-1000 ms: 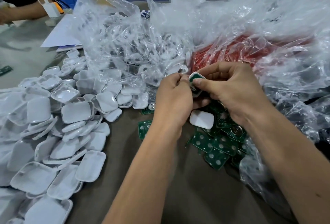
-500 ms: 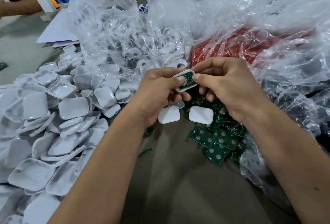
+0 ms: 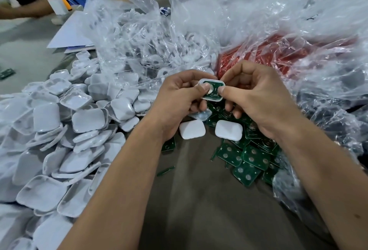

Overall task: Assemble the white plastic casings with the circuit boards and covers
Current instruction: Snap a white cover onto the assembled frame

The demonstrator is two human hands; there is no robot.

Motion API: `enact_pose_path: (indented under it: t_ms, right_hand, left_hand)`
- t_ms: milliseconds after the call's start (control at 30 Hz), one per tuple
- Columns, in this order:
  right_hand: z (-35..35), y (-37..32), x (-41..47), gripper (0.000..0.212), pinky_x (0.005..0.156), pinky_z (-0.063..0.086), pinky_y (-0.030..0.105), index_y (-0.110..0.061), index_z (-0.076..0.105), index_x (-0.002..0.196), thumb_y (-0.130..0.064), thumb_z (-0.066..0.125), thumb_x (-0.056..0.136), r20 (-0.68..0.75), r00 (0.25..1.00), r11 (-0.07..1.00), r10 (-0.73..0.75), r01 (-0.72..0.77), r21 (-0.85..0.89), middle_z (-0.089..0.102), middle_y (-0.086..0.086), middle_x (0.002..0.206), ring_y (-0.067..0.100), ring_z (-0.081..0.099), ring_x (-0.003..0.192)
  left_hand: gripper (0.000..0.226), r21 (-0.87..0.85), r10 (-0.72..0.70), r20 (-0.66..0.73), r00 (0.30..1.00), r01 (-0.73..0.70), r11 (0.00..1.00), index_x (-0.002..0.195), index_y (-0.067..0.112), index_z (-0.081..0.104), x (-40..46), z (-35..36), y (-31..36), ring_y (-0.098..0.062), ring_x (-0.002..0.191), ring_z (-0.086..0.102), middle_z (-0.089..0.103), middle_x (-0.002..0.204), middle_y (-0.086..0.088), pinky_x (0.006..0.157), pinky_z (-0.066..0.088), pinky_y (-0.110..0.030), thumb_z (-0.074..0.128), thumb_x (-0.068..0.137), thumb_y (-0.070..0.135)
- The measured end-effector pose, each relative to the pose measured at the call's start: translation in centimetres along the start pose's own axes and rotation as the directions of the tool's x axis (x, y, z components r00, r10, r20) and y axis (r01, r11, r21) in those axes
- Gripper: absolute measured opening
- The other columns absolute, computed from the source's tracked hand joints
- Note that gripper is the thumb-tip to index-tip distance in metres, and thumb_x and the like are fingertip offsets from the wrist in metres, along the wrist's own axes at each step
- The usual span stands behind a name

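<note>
My left hand (image 3: 175,100) and my right hand (image 3: 256,100) hold one white casing (image 3: 211,89) between them above the table, its open side facing me. A green circuit board sits inside it. Both thumbs press on the board, and the fingers curl under the casing. Two closed white casings (image 3: 192,129) (image 3: 229,130) lie on the brown table just below my hands. Loose green circuit boards (image 3: 247,160) are heaped under and beside my right wrist. A big pile of white covers and casings (image 3: 65,130) fills the left side.
Clear plastic bags (image 3: 151,40) with more white parts and a bag of red parts (image 3: 278,54) lie behind my hands. Another person's arm (image 3: 22,12), a white charger and drink bottles are at the far left back. Brown table surface (image 3: 199,200) shows between my forearms.
The casing has turned from edge-on to open side towards me, with the board now lying flat inside and both thumbs on it. A second closed casing has appeared on the table.
</note>
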State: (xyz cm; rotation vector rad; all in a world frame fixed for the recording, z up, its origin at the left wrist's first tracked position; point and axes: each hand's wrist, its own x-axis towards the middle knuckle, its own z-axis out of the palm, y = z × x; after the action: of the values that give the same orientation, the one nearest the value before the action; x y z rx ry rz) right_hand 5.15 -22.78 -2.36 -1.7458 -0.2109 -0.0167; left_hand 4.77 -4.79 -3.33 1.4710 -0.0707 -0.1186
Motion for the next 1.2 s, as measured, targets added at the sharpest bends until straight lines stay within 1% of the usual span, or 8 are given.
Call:
enact_pose_path:
  t_ms: [100,333,467,567,700,833,967,1200]
  right_hand:
    - [0.0,-0.1,0.0,0.012,0.039,0.045,0.024,-0.005,0.067,0.090,0.003,0.075,0.089,-0.001,1.000,1.000,0.004,-0.004,0.005,0.071,0.013,0.072,0.019,0.062,0.050]
    - [-0.1,-0.3,0.0,0.013,0.040,0.046,0.022,-0.002,0.067,0.090,0.007,0.076,0.086,0.004,1.000,0.999,0.030,-0.030,0.032,0.069,0.013,0.070,0.016,0.060,0.048]
    - [-0.3,-0.4,0.0,0.015,0.042,0.049,0.022,-0.001,0.068,0.092,0.010,0.076,0.085,0.022,0.998,0.997,0.058,-0.060,0.058,0.069,0.012,0.072,0.016,0.062,0.051]
    - [-0.4,-0.5,0.0,0.017,0.044,0.050,0.023,-0.001,0.068,0.092,0.012,0.076,0.084,0.037,0.997,0.995,0.074,-0.076,0.068,0.070,0.011,0.073,0.018,0.063,0.053]
    - [-0.5,-0.6,0.0,0.018,0.045,0.051,0.023,-0.001,0.068,0.093,0.012,0.076,0.084,0.042,0.996,0.995,0.077,-0.079,0.058,0.070,0.013,0.076,0.017,0.063,0.054]
    - [-0.5,-0.6,0.0,0.019,0.044,0.050,0.022,-0.003,0.068,0.092,0.011,0.078,0.083,0.038,0.997,0.996,0.074,-0.076,0.053,0.070,0.012,0.075,0.016,0.062,0.053]
    - [-0.6,-0.6,0.0,0.021,0.044,0.050,0.023,-0.004,0.068,0.092,0.010,0.080,0.082,0.039,0.995,0.994,0.088,-0.090,0.061,0.070,0.011,0.075,0.016,0.063,0.053]
    - [-0.6,-0.6,0.1,0.020,0.044,0.050,0.022,-0.004,0.068,0.092,0.010,0.079,0.083,0.046,0.992,0.989,0.114,-0.118,0.091,0.070,0.011,0.075,0.016,0.062,0.053]
  left_hand:
    - [0.018,-0.010,0.008,0.007,1.000,-0.008,1.000,0.109,0.001,0.073,0.0,0.1,0.0,-0.011,0.051,0.052,0.062,0.084,-0.016,0.047,0.044,-0.016,0.057,0.100,-0.001]
    - [0.022,-0.016,0.017,0.020,1.000,-0.016,1.000,0.112,0.003,0.073,-0.1,0.5,-0.1,-0.012,0.053,0.051,0.062,0.089,-0.019,0.056,0.048,-0.024,0.053,0.102,-0.001]
    - [0.022,-0.007,0.036,0.021,0.999,-0.036,0.999,0.114,0.002,0.071,-0.2,0.6,-0.1,-0.013,0.055,0.049,0.061,0.091,-0.022,0.051,0.046,-0.018,0.053,0.102,-0.002]
    - [0.021,0.015,0.057,0.032,0.998,-0.057,0.998,0.115,0.003,0.071,-0.2,0.6,-0.1,-0.014,0.055,0.048,0.058,0.090,-0.027,0.054,0.050,-0.023,0.055,0.102,-0.001]
    - [0.021,0.025,0.055,0.034,0.998,-0.056,0.998,0.115,0.004,0.072,-0.2,0.6,0.0,-0.016,0.057,0.047,0.055,0.093,-0.044,0.053,0.051,-0.024,0.056,0.102,0.000]
    - [0.020,0.043,0.049,0.024,0.999,-0.050,0.998,0.114,0.004,0.072,-0.1,0.8,-0.2,-0.015,0.056,0.047,0.057,0.085,-0.026,0.058,0.053,-0.031,0.055,0.103,0.001]
    - [0.021,0.049,0.048,0.022,0.999,-0.049,0.998,0.114,0.006,0.073,-0.2,0.9,-0.2,-0.014,0.057,0.048,0.058,0.084,-0.019,0.059,0.053,-0.032,0.059,0.099,-0.002]
    - [0.023,0.067,0.091,-0.003,0.996,-0.091,0.994,0.111,0.005,0.074,-0.3,1.1,-0.2,-0.016,0.056,0.046,0.056,0.080,-0.020,0.059,0.048,-0.033,0.061,0.095,-0.007]
